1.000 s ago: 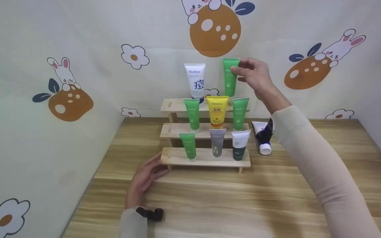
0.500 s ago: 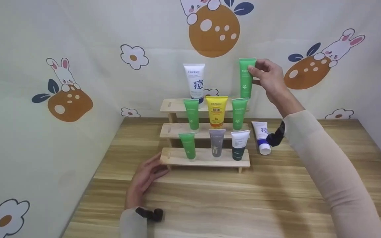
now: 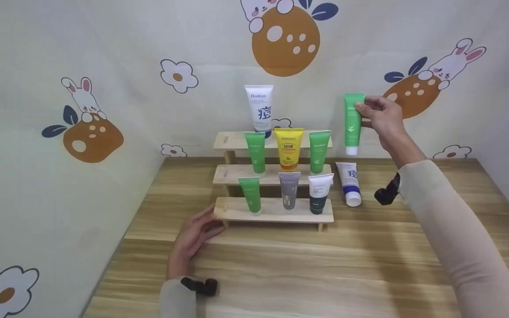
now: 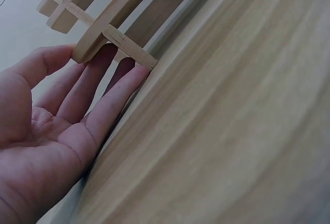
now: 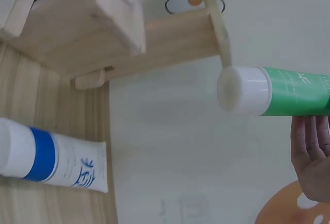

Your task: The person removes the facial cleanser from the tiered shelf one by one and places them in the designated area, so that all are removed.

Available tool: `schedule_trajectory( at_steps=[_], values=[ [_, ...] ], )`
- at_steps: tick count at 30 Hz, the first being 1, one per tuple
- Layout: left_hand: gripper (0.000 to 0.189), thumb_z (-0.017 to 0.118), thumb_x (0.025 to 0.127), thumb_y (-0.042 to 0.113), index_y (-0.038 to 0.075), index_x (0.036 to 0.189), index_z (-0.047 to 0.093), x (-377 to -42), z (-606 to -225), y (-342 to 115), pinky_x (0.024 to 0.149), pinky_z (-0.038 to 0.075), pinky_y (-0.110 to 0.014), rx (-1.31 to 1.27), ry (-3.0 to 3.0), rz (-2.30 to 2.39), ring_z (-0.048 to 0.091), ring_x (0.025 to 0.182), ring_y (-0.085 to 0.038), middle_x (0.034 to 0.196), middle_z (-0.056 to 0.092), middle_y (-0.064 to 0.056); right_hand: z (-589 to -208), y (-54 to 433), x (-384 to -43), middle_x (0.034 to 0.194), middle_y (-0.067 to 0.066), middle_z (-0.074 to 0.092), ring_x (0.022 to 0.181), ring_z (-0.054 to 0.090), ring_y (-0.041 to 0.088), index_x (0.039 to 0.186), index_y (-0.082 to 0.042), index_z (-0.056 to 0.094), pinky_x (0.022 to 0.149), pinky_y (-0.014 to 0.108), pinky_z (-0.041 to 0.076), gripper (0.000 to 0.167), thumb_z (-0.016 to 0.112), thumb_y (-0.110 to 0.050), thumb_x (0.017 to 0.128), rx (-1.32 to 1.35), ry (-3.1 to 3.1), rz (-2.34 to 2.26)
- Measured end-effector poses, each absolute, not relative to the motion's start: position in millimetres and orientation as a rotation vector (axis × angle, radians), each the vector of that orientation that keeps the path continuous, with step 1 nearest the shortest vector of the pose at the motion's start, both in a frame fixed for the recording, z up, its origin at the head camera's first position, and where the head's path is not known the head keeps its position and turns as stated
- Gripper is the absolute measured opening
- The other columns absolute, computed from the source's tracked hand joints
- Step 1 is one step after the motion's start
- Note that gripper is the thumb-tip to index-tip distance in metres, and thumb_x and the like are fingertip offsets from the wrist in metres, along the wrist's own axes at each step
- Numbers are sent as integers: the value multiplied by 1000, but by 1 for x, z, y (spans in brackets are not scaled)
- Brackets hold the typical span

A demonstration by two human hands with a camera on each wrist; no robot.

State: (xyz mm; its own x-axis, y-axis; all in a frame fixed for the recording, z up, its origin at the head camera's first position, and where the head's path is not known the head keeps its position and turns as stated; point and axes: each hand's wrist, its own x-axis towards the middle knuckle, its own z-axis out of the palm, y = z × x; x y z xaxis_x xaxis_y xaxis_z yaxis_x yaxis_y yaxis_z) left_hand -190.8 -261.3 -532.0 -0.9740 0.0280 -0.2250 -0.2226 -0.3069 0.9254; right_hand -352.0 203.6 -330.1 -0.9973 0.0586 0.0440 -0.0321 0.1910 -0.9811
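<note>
My right hand [image 3: 385,118] pinches a green squeeze tube [image 3: 352,121] near its flat top end. White cap down, the tube hangs upright in the air, right of the wooden three-tier stand [image 3: 237,216]. In the right wrist view, the held green tube [image 5: 296,91] is cut off by the frame edge. My left hand [image 3: 195,236] touches the left end of the stand's lowest tier. In the left wrist view, the left hand [image 4: 56,126] has its thumb at the board's corner and its fairly straight fingers against the leg below.
On the top tier stands a white tube [image 3: 260,108]. The middle tier bears a yellow tube [image 3: 289,149] between two green ones; the bottom has a green, a grey [image 3: 289,191] and a white-and-dark-green tube [image 3: 320,194]. A white-and-blue tube [image 3: 350,183] lies right of the stand.
My right hand has carried the green tube from above the top tier to the right, then lower, beyond the stand's end. The left hand has stayed at the stand.
</note>
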Motion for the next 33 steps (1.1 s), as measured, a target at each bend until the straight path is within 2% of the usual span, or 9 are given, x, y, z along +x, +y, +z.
schedule_trajectory(
  at_steps=[6, 13, 20, 23, 28, 33],
  values=[
    [53, 56, 101, 11, 1, 151, 40, -190, -531, -261, 105, 57, -46, -247, 1756, 2390, 64, 116, -23, 155, 42, -25, -352, 225, -352, 111, -7, 61, 101, 61, 8, 133, -12, 54, 80, 13, 61, 52, 69, -42, 93, -120, -2366, 1956],
    [54, 58, 100, 11, 0, 150, 41, -190, -531, -261, 104, 57, -48, -252, 1762, 2398, 66, 115, -25, 155, 41, -26, -381, 243, -350, 116, -5, 59, 105, 60, 10, 124, -19, 55, 81, 11, 60, 46, 71, -45, 90, -199, -2314, 2070],
    [55, 57, 101, 11, -1, 151, 38, -190, -532, -261, 103, 58, -46, -218, 1766, 2384, 66, 115, -23, 155, 40, -27, -403, 251, -349, 103, -8, 65, 92, 66, 5, 120, -17, 58, 78, 14, 61, 42, 75, -39, 89, -254, -2214, 2201],
    [54, 55, 102, 10, -1, 152, 37, -191, -532, -262, 104, 58, -44, -215, 1744, 2387, 65, 116, -22, 156, 38, -26, -412, 252, -349, 104, -7, 63, 92, 64, 5, 119, -16, 59, 77, 14, 61, 42, 76, -37, 88, -307, -2192, 2237],
    [54, 55, 101, 10, 0, 152, 38, -192, -532, -262, 105, 57, -45, -237, 1733, 2393, 65, 116, -22, 157, 37, -25, -429, 256, -349, 111, -5, 56, 98, 61, 7, 120, -19, 58, 80, 14, 59, 42, 76, -39, 88, -404, -2186, 2296],
    [52, 54, 101, 9, 0, 151, 40, -192, -533, -263, 105, 57, -46, -254, 1737, 2396, 65, 116, -23, 157, 39, -24, -446, 260, -348, 112, -7, 57, 102, 60, 8, 119, -23, 57, 91, 18, 57, 44, 77, -43, 85, -486, -2205, 2349]
  ],
)
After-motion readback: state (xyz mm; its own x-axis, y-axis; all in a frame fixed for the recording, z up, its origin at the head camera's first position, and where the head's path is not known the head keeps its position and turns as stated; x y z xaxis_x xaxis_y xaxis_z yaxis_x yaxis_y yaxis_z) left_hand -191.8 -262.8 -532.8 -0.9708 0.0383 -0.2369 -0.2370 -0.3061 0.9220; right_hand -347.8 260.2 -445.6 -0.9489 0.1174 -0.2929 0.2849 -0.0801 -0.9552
